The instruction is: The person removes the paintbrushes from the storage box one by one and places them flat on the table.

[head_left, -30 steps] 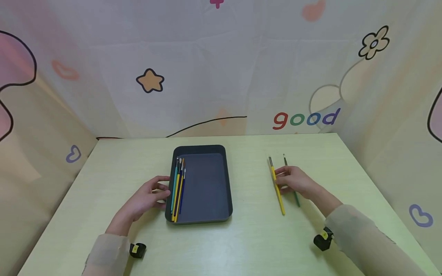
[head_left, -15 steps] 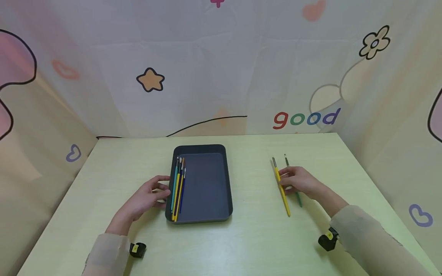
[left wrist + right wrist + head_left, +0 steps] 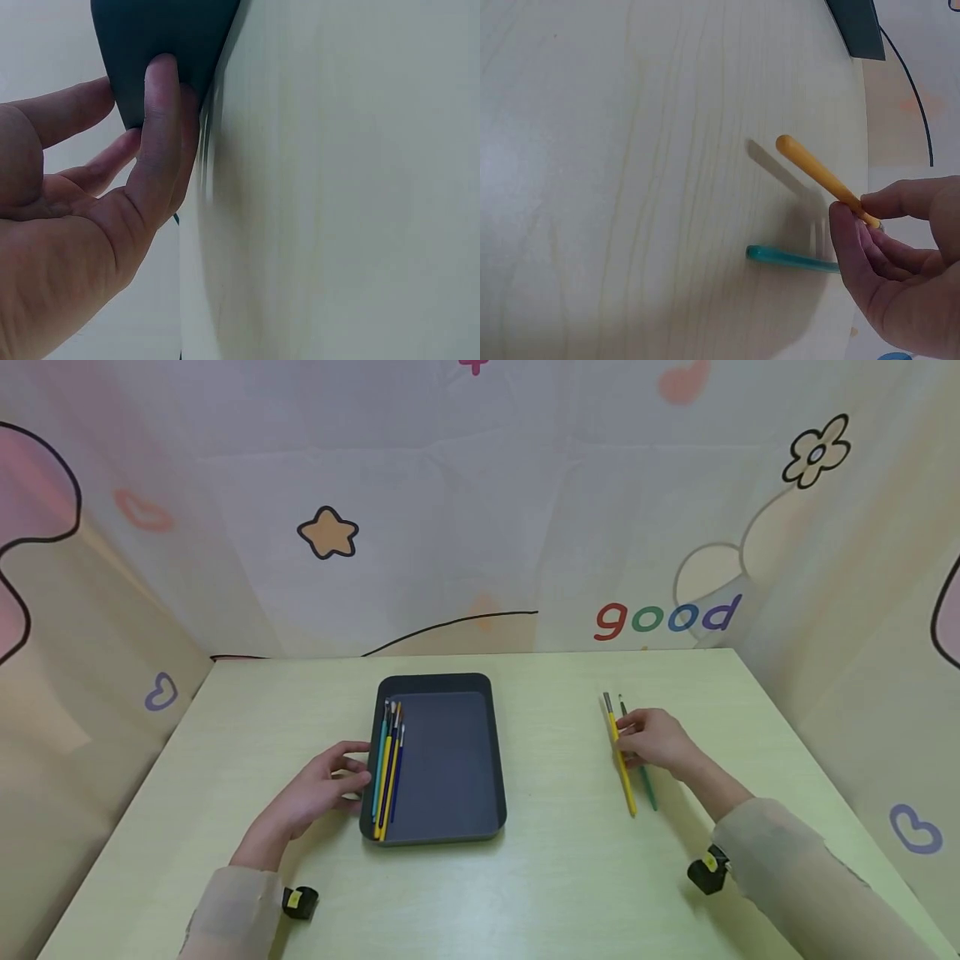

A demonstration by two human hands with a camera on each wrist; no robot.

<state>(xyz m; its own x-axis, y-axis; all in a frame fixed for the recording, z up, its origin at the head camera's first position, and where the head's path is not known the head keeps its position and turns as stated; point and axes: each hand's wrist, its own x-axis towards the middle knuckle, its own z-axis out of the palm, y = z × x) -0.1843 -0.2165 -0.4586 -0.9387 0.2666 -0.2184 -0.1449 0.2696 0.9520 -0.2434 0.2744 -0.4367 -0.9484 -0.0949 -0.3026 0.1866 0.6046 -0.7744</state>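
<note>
Muted, even light; glare on my surface [image 3: 487,910], soft shadows near my right grip [image 3: 900,277]; wrist views dimmer, slightly hazy.

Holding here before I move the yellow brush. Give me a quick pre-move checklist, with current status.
1. Yellow brush pinched by the right hand: ok, thumb and fingertips close on it.
2. Handle end clear of the table: ok, its shadow lies apart from it in the right wrist view.
3. Right hand clear of the green brush: cannot tell, the fingers hide part of it.
4. Left hand on the tray: ok, fingers touch its left wall.
5. Room in the tray: ok, bare floor right of the stored brushes.
6. All brushes in the tray: not ok, yellow held outside, green on the table.
</note>
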